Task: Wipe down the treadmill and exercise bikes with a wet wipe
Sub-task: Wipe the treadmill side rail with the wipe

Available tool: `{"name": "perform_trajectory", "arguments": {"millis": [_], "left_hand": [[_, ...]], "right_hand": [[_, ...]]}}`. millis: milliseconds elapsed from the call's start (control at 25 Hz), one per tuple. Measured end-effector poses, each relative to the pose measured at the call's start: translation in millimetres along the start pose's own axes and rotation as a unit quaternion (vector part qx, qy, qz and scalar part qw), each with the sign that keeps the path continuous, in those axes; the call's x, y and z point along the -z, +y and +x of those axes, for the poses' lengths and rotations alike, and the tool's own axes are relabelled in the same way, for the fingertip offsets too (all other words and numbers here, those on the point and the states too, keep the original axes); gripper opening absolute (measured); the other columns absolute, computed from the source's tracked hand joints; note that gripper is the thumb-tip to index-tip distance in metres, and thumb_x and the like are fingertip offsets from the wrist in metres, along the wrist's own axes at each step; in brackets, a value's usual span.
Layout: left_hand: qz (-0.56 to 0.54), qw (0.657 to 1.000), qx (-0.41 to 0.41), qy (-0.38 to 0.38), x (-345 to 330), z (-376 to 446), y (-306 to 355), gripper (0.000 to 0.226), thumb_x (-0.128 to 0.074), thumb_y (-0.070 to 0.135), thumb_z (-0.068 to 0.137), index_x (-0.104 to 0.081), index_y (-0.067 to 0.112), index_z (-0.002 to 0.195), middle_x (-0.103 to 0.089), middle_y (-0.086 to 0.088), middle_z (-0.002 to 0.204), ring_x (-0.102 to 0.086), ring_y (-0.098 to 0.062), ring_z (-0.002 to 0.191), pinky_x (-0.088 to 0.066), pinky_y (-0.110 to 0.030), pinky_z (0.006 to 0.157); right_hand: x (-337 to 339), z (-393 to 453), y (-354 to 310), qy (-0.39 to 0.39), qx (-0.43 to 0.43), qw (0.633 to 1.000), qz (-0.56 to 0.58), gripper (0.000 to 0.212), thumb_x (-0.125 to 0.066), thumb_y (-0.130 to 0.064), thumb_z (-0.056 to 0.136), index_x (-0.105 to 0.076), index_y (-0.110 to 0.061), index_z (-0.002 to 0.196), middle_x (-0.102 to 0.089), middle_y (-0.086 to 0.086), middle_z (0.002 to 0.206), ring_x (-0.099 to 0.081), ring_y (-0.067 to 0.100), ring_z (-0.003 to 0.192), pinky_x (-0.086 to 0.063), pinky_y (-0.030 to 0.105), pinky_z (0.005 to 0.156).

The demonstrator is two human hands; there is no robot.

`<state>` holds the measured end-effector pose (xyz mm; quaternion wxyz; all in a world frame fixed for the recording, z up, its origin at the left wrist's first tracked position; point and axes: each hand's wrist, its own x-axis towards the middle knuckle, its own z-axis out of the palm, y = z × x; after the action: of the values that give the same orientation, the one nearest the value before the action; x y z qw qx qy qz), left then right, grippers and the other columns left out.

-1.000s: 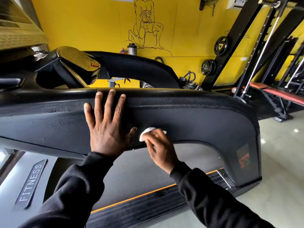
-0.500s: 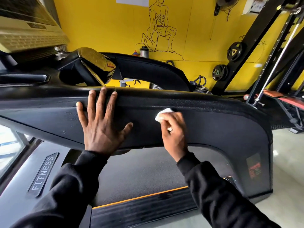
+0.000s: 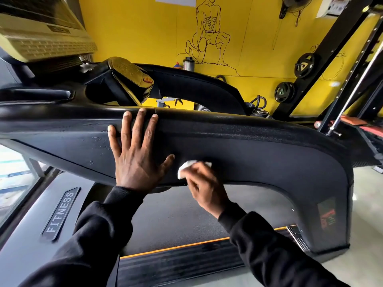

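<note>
Treadmill side rail [image 3: 259, 154]: left hand [image 3: 136, 160] flat; right hand [image 3: 205, 187] presses wipe [image 3: 186, 167] near lower edge

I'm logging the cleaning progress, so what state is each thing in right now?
left hand: flat, fingers spread, resting on the treadmill side rail
right hand: holding the wet wipe against the rail
wet wipe: bunched, touching the rail
treadmill side rail: droplets left of the left hand
treadmill belt: bare
</note>
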<state>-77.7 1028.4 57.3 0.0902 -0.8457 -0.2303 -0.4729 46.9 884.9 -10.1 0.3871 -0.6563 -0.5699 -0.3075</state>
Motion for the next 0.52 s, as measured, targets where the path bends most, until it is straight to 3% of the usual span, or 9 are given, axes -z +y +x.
{"name": "perform_trajectory", "arguments": {"millis": [80, 200, 320, 360, 480, 520], "left_hand": [[0.001, 1.000, -0.005, 0.003, 0.2, 0.6, -1.6, 0.095, -0.059, 0.060, 0.073, -0.032, 0.015, 0.152, -0.026, -0.013, 0.160, -0.013, -0.036, 0.148, 0.013, -0.046, 0.118], [0.006, 1.000, -0.003, 0.008, -1.4, 2.0, -1.4, 0.095, -0.060, 0.059, 0.073, -0.034, 0.014, 0.152, -0.027, -0.014, 0.159, -0.013, -0.036, 0.148, 0.013, -0.045, 0.118], [-0.002, 1.000, 0.005, 0.014, -2.0, 0.4, 1.3, 0.094, -0.060, 0.059, 0.073, -0.036, 0.013, 0.151, -0.028, -0.014, 0.159, -0.014, -0.036, 0.148, 0.015, -0.045, 0.118], [-0.001, 1.000, 0.002, 0.015, -1.5, 0.2, 1.0, 0.094, -0.059, 0.060, 0.073, -0.035, 0.013, 0.151, -0.028, -0.014, 0.159, -0.014, -0.036, 0.148, 0.015, -0.044, 0.118], [0.005, 1.000, -0.002, 0.015, -2.9, 1.8, -1.4, 0.094, -0.057, 0.060, 0.073, -0.034, 0.014, 0.151, -0.027, -0.013, 0.159, -0.013, -0.036, 0.148, 0.015, -0.045, 0.118], [0.004, 1.000, 0.000, 0.014, -3.6, 1.6, -1.1, 0.094, -0.058, 0.060, 0.073, -0.034, 0.014, 0.151, -0.027, -0.014, 0.159, -0.013, -0.036, 0.148, 0.015, -0.045, 0.117]], "right_hand": [[0.8, -7.3, 7.6, -0.015, 0.005, 1.000, -0.009, 0.020, -0.061, 0.004, 0.088, -0.072, -0.010, 0.096, -0.058, 0.002, 0.094, -0.057, 0.010, 0.088, -0.050, 0.026, 0.080], [-0.6, 4.6, 2.7, 0.062, -0.108, 0.992, 0.021, 0.020, -0.060, 0.007, 0.087, -0.071, -0.007, 0.096, -0.058, 0.002, 0.099, -0.057, 0.009, 0.094, -0.051, 0.024, 0.082], [0.2, -8.6, 0.1, -0.021, 0.009, 1.000, -0.003, 0.021, -0.061, 0.010, 0.083, -0.072, -0.007, 0.089, -0.055, 0.000, 0.094, -0.057, 0.013, 0.090, -0.047, 0.022, 0.083], [4.4, -7.1, 4.8, -0.011, 0.009, 1.000, -0.007, 0.021, -0.060, 0.009, 0.082, -0.071, -0.007, 0.087, -0.056, 0.001, 0.093, -0.058, 0.014, 0.090, -0.048, 0.024, 0.083], [12.2, 21.2, 10.5, 0.132, -0.112, 0.985, 0.010, 0.021, -0.058, 0.011, 0.084, -0.070, -0.006, 0.091, -0.057, 0.004, 0.097, -0.054, 0.004, 0.098, -0.047, 0.021, 0.086], [10.3, 27.8, 5.2, 0.142, -0.126, 0.982, 0.015, 0.023, -0.059, 0.013, 0.084, -0.069, -0.005, 0.094, -0.058, 0.006, 0.098, -0.052, 0.002, 0.100, -0.046, 0.020, 0.088]]}}
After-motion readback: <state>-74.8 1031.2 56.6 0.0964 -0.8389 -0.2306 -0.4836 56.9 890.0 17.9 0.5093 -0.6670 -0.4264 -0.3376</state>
